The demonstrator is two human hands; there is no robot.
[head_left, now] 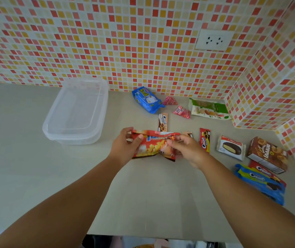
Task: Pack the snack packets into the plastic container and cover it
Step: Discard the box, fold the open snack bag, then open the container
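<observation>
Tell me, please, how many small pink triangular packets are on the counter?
2: one pink packet beside the blue packet near the wall, the other pink packet just left of the green packet. None seems hidden.

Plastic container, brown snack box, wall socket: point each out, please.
plastic container (89,138), head view, near rim.
brown snack box (266,153), head view, top face.
wall socket (213,40), head view, plate centre.

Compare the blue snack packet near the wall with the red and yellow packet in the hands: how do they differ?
The blue packet lies on the counter untouched; the red and yellow packet is gripped by the left hand and right hand. The blue one looks plump, the red one crumpled. Both are outside the container.
</observation>
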